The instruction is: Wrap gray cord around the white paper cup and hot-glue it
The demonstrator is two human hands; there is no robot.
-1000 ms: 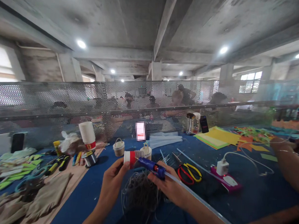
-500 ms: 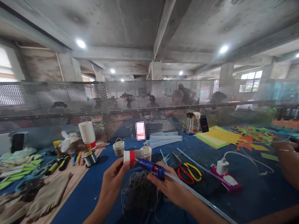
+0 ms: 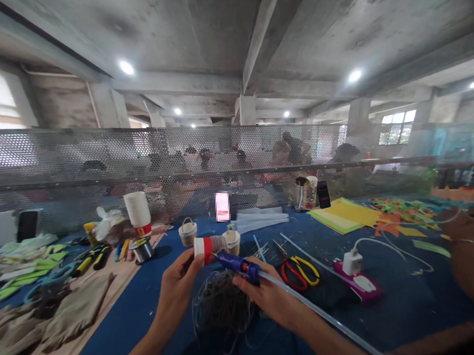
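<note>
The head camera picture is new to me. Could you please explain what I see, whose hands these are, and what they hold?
The camera sits on a person's head and looks forward and down, so the two bare arms from below are that person's own. The left hand holds a small cup, red and white, partly wrapped in twine. The right hand grips a blue glue gun, its tip at the cup. Under them lies a tangle of twine on the blue table. Nearby are scissors and a white charger. Another person's arm shows at the right.

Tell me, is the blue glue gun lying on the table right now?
No, the right hand holds the blue glue gun up, its tip at the paper cup in the left hand.
</note>
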